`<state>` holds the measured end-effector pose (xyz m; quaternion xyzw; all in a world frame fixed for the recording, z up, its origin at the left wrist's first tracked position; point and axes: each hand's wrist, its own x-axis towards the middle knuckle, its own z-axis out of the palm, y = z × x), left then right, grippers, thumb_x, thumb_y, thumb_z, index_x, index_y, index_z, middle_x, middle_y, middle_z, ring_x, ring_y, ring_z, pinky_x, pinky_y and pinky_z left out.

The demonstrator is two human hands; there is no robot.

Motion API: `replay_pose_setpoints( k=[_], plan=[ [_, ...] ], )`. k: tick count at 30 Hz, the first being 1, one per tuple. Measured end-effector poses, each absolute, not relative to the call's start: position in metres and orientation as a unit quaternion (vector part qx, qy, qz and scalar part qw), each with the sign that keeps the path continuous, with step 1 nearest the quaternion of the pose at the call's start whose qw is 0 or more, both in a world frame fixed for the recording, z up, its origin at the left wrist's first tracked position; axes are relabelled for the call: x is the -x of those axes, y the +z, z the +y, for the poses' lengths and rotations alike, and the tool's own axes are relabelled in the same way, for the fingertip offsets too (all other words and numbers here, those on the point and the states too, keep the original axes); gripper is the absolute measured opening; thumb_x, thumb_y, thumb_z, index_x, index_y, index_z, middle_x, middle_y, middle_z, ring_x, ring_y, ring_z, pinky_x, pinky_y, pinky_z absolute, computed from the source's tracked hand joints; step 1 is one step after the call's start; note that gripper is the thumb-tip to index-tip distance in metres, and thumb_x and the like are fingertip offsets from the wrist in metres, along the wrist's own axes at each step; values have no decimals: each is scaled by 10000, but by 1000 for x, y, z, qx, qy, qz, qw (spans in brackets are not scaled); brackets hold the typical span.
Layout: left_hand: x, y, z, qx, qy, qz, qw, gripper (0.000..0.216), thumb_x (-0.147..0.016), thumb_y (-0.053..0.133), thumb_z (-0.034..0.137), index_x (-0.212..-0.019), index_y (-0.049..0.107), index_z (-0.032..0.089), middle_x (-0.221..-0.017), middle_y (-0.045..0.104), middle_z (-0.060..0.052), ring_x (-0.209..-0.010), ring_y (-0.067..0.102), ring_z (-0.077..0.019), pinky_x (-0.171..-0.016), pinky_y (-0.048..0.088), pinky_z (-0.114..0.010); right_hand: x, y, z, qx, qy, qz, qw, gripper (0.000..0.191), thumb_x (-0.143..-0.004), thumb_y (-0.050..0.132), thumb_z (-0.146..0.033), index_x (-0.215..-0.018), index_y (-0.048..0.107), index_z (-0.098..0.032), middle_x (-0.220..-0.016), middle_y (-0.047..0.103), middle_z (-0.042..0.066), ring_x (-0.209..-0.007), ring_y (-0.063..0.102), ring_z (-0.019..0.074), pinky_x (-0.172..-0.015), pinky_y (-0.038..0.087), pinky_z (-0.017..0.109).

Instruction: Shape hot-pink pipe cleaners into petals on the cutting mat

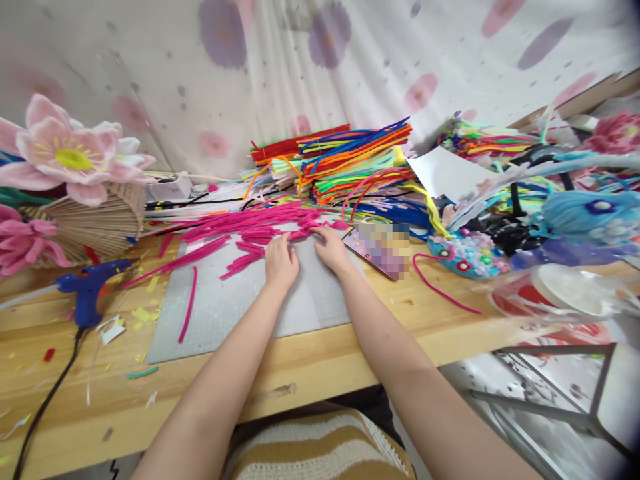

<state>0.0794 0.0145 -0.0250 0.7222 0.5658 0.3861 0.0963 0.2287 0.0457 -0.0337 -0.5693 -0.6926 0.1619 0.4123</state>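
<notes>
My left hand [283, 262] is over the upper part of a grey cutting mat [170, 327], its fingers closed on a bent magenta pipe cleaner [299, 235]. Close beside it, my right hand [330, 249] has its fingertips curled onto the same group of bent magenta pieces. The fingers partly hide what they grip. Short cut magenta pipe cleaners [245, 257] lie just left of my left hand. Behind them is a bundle of long magenta pipe cleaners [225, 223]. One single magenta stem [189, 305] lies apart on the mat's left side.
A phone [373, 252] lies right of my right hand. A blue glue gun [90, 290] with a cord stands at left, near a pink fuzzy flower [75, 157]. Colourful pipe cleaner bundles [355, 163] are piled behind. A plastic-wrapped cup [550, 293] sits at the right edge.
</notes>
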Motion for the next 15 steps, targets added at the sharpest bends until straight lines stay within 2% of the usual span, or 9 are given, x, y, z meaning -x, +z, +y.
replay_pose_setpoints(
  k=[5,10,15],
  plan=[
    [-59,-22,6,-718,390,573,67,380,-757,447,137,-1134,496,134,-1130,569,-140,-1083,489,-242,-962,338,-397,-232,-38,46,581,141,-667,444,392,-671,445,-72,-997,635,-177,-1040,603,81,-1010,513,214,-928,392,383],
    [2,3,2,-658,418,626,8,315,-760,469,181,-1070,519,157,-1060,587,-107,-1032,508,-228,-936,355,-377,-223,-37,39,576,143,-678,434,352,-695,416,-53,-905,668,-180,-993,611,80,-990,514,212,-918,391,374],
    [81,14,-6,-546,324,772,-26,235,-731,535,263,-938,561,155,-948,592,-118,-960,525,-266,-863,393,-400,-219,-34,37,578,133,-674,441,224,-771,492,-213,-900,674,-192,-957,605,87,-946,520,221,-871,407,381]
  ],
)
